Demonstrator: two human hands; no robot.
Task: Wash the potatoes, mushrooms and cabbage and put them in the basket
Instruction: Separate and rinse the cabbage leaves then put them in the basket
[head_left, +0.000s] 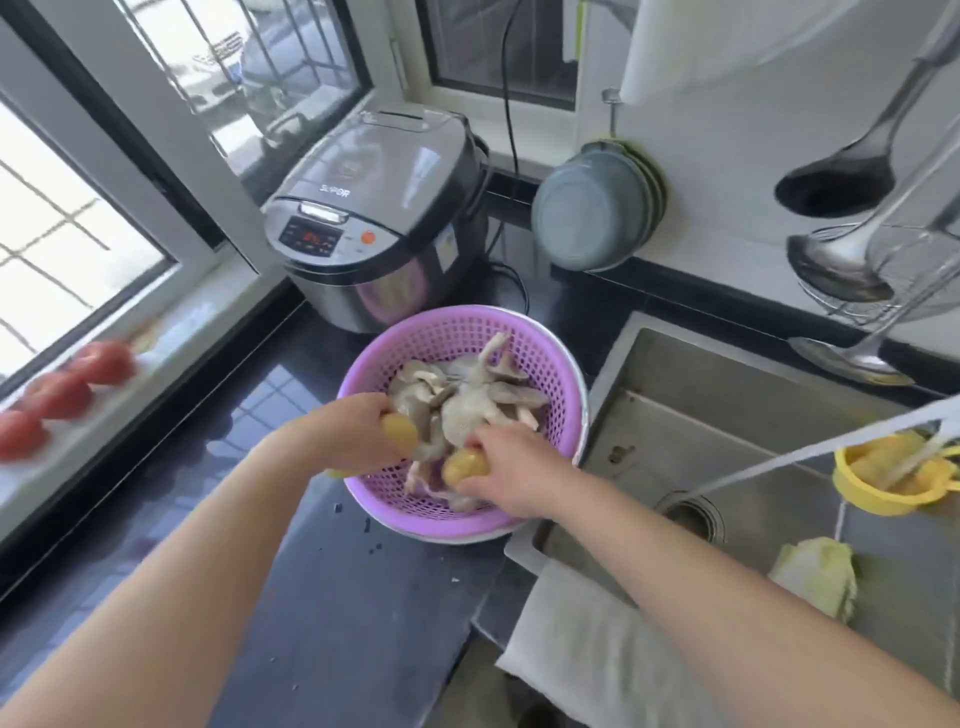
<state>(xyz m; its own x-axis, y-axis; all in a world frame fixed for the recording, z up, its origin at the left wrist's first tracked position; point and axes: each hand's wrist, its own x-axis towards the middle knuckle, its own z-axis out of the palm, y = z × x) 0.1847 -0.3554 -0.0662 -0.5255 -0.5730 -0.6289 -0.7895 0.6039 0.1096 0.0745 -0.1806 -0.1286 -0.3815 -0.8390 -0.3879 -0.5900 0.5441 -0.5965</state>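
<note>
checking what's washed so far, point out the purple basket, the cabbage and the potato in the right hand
purple basket (540, 338): head view, on the bare far rim.
cabbage (813, 577): head view, middle of the pale green leaves in the sink.
potato in the right hand (464, 466): head view, on its exposed yellow face.

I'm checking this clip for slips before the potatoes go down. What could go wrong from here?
1. The left hand holds its potato near the purple basket's left rim; released there, it might roll onto the counter.
2. Potatoes dropped on the mushrooms could bruise them.
3. The tap still runs into the yellow strainer while the cabbage lies unwashed in the sink, wasting water.
</note>
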